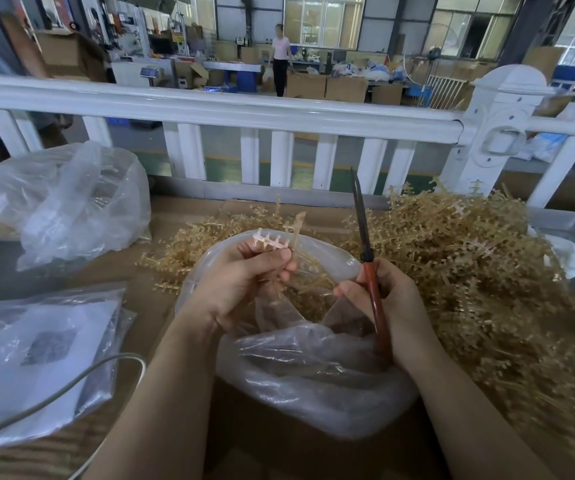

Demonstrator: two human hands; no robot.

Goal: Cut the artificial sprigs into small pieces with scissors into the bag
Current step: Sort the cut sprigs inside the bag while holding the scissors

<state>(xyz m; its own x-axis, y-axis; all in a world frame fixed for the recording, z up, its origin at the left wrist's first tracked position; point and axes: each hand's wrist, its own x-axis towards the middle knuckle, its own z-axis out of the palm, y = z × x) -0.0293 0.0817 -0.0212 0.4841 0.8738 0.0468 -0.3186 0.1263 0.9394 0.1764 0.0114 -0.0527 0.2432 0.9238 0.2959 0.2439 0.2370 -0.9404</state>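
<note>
Sprig stub over the bag, blades closed and pointing up.

My left hand (244, 275) pinches the pale sprig stub (271, 241) above the clear bag (314, 368) mouth so cuttings fall in; my right hand (388, 306) grips the red-handled scissors (369, 268); uncut sprigs (469, 271) piled beyond.

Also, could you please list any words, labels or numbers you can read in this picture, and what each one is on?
None can be read.
Sheet inside the flat plastic bag: a dark printed patch, too blurred to read.
Signs on the far workshop wall: too small to read.
</note>
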